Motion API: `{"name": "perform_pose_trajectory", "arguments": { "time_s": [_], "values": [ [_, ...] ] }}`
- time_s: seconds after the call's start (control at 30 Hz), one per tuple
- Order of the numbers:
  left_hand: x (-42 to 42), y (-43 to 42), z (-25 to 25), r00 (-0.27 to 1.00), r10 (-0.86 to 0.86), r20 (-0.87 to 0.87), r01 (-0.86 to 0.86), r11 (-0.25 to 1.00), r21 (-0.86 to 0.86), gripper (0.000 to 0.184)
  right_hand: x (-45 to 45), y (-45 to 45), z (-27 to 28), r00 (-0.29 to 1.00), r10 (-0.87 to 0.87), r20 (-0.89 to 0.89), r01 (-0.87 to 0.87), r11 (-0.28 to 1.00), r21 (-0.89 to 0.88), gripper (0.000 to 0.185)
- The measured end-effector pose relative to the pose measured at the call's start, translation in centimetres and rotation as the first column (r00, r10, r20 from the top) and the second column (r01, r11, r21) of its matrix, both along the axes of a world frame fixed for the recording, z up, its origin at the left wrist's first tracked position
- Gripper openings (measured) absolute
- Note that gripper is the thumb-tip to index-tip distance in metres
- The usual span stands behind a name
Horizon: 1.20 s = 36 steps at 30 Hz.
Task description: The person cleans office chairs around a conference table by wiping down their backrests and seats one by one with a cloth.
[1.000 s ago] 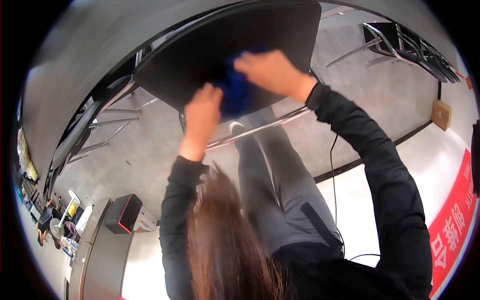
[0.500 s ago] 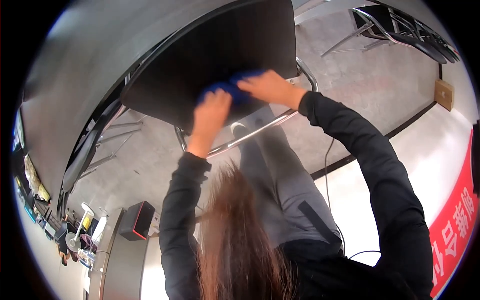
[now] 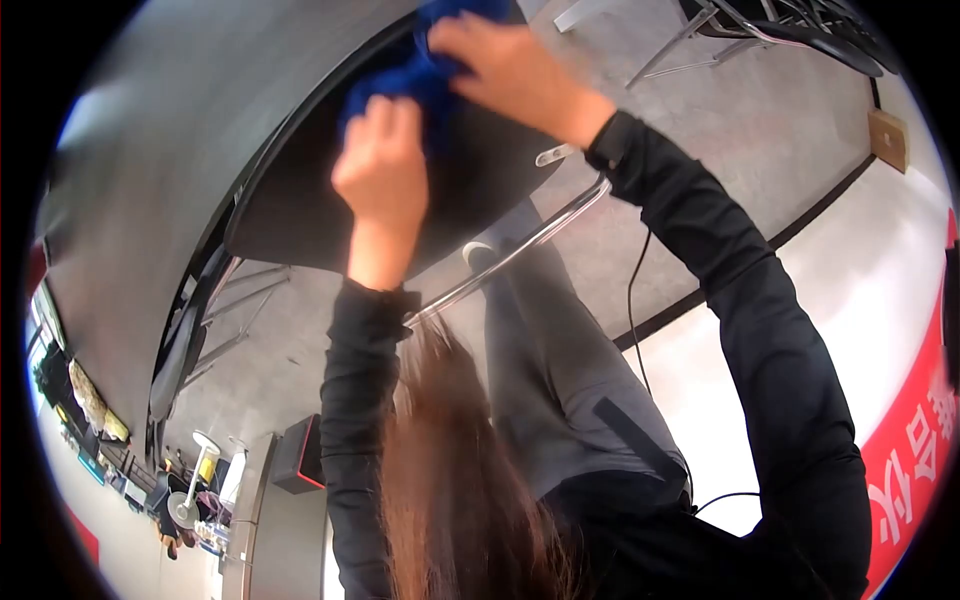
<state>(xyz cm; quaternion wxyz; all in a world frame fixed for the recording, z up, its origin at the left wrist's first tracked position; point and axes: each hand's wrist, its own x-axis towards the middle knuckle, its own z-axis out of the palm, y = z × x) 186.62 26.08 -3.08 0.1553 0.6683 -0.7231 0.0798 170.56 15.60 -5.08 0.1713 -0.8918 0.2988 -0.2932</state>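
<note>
Shifted since the earlier frame: both hands and one blue cloth (image 3: pixel 428 82), moved from the near part of the black chair panel (image 3: pixel 300 205) toward its far edge.

Item, cloth: bunched, lay across the panel near 12 o'clock, its upper end cut by the picture's border. Somewhat blurred.

Item, left hand (image 3: pixel 385 165): at 11 o'clock, grip clenched on the cloth's nearer end, fingers curled, knuckles up.

Item, right hand (image 3: pixel 515 75): at 12 o'clock, grip closed on the cloth's farther end, thumb side toward the left hand; the two hands stood apart.

Item, chrome bar (image 3: pixel 520 255): ran beneath the panel's near edge, slanting toward 1 o'clock.

Item, grey bench (image 3: pixel 170 170): at 10 o'clock, beside the panel.

Surroundings: chairs (image 3: pixel 790 30) between 1 and 2 o'clock; brown box (image 3: pixel 888 140) at 2; red banner (image 3: pixel 915 480) at 4; black speaker (image 3: pixel 297 455) near 8.
</note>
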Motion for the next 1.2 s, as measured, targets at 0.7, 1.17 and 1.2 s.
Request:
{"name": "perform_pose_trajectory", "arguments": {
  "time_s": [0.7,1.17,1.2],
  "values": [
    [-3.8,-0.4,-2.8,0.942,-0.332,0.049,0.319,0.931,0.178,0.007,-6.8,2.1,-2.7,0.969,-0.102,-0.226,0.138,0.979,0.149,0.038],
    [6.9,0.8,4.8,0.997,-0.065,-0.043,0.07,0.99,0.122,0.035,2.7,-2.9,3.2,0.982,-0.034,0.183,0.071,0.978,-0.197,0.028],
    [8.1,1.0,4.6,0.995,-0.084,-0.048,0.086,0.995,0.052,0.033,4.1,-2.1,3.3,0.989,-0.048,0.139,0.078,0.972,-0.222,0.027]
  ]
}}
